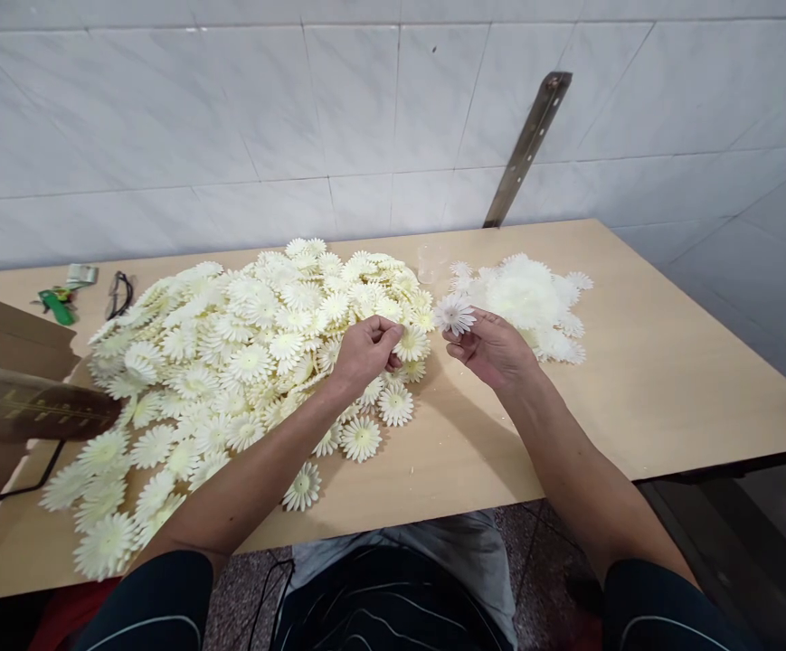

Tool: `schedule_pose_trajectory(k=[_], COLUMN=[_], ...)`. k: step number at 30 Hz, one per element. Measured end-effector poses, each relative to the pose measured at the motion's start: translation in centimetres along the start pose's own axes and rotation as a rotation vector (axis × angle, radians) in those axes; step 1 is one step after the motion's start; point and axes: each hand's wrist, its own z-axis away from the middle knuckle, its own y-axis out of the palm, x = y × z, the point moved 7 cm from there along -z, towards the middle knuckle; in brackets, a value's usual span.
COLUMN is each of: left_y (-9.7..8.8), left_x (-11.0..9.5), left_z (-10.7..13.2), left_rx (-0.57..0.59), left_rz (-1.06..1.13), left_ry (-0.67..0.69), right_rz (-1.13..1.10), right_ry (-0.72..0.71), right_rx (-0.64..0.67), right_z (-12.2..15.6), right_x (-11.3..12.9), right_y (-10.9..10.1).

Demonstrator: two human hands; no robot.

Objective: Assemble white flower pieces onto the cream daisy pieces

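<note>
My right hand (491, 351) pinches a whitish artificial flower (455, 314) by its edge, and its petals face me. To the left, my left hand (369, 354) is closed, with thumb and forefinger pressed together beside a pale yellow flower (412, 344). Whether that flower is in the fingertips or lies on the pile behind them, I cannot tell. Under and around my left hand spreads a big heap of cream-yellow artificial flowers (250, 362). A smaller pile of whiter flower pieces (521, 294) lies just behind my right hand.
On the wooden table (670, 362), a green-handled tool (57, 307) and dark-framed glasses (119, 294) lie at the far left. A brown bottle (40, 404) and cardboard (13, 330) are at the left edge. A slotted metal bar (528, 149) leans against the tiled wall.
</note>
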Motion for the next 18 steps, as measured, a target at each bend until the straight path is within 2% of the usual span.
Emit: schedule_pose_trajectory(k=[6, 8, 10, 12, 15, 17, 18], left_y=[0.0, -0.1, -0.2, -0.3, -0.3, -0.3, -0.3], left_x=[0.1, 0.1, 0.0, 0.0, -0.1, 0.0, 0.0], left_z=[0.1, 0.0, 0.0, 0.0, -0.1, -0.1, -0.1], left_rx=[0.003, 0.004, -0.004, -0.013, -0.008, 0.002, 0.006], left_rz=[-0.009, -0.014, -0.015, -0.011, -0.011, -0.011, -0.009], left_ry=[-0.013, -0.01, 0.001, 0.015, 0.03, 0.026, 0.021], right_rz=[-0.087, -0.066, -0.027, 0.051, 0.287, 0.539, 0.656], right_ry=[0.034, -0.01, -0.096, -0.226, -0.39, -0.4, -0.384], right_rx=[-0.028, -0.042, -0.1, -0.241, -0.59, -0.765, -0.808], right_z=[-0.6, -1.1, -1.5, -1.5, 0.1, 1.2, 1.5], right_x=[-0.7, -0.2, 1.1, 3.0, 5.9, 7.2, 7.7], right_y=[-0.6, -1.9, -4.1, -7.4, -12.3, -14.1, -14.5])
